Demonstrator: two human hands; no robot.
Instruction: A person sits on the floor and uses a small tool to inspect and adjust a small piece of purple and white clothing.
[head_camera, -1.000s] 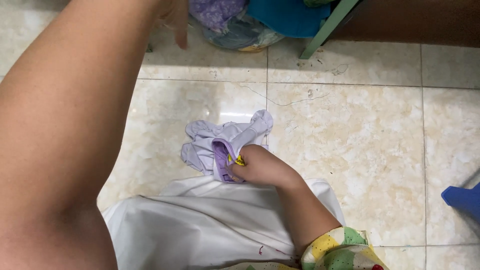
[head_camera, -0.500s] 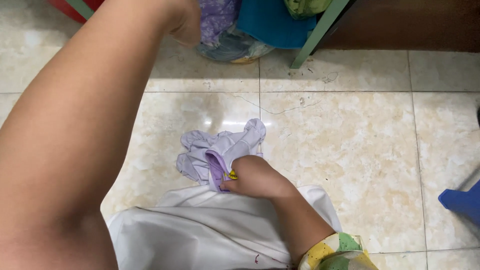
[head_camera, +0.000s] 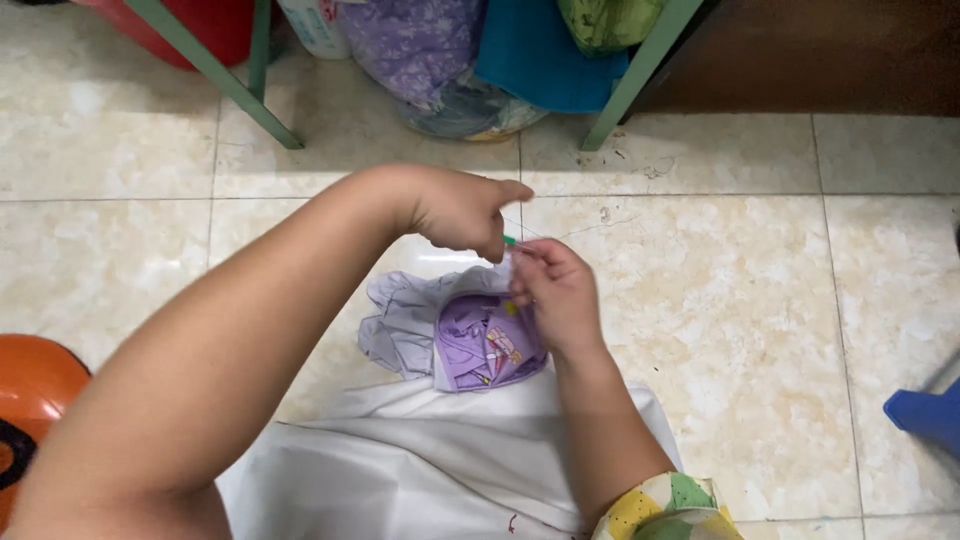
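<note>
Loosely crumpled, the lilac printed garment (head_camera: 480, 335) hangs pinched in the right hand (head_camera: 555, 290); left hand (head_camera: 462, 210) pinches thread.

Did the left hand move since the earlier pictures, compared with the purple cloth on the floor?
Yes. The left hand has come down from the bundles under the green rack and now sits just above the purple cloth, meeting the right hand.

Thread (head_camera: 560, 232) — too thin to trace

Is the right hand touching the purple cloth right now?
Touching. In the head view, the right hand rests against the upper edge of the purple cloth, its fingers overlapping the fabric with no floor visible between them.
</note>
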